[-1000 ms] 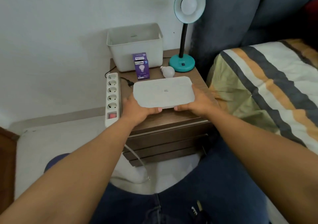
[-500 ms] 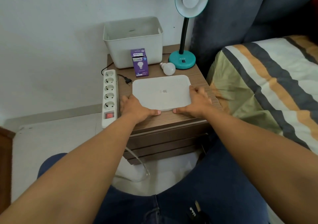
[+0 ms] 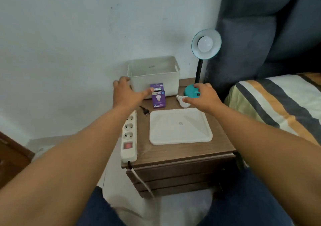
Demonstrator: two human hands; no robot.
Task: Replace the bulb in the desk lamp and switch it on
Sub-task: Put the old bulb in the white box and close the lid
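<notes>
While both arms reach forward from the bottom of the view, the bed (image 3: pixel 278 104) with its striped cover fills the right side, beside a dark wooden nightstand (image 3: pixel 178 154) set against the wall. On the nightstand's back left stands an open white bin (image 3: pixel 154 79), and in front of it, nearer the person, a flat white lid (image 3: pixel 179 126) lies on the wood. A white power strip (image 3: pixel 128 133) runs along the left edge, its red switch toward the near end; a loose black plug (image 3: pixel 145 111) lies between it and the lid. The desk lamp (image 3: pixel 205 45) stands at the back right, teal shade tilted toward the camera with a bulb seated in it, teal base beside the bin. The left hand (image 3: pixel 126 93) hovers open with fingers spread in front of the bin's left corner, thumb reaching toward the purple bulb box (image 3: pixel 158 99), holding nothing. The right hand (image 3: pixel 204 96) is open and spread over the lamp base, thumb touching or just above the loose bulb (image 3: pixel 182 101), which lies on the wood between box and base; a grasp cannot be told
</notes>
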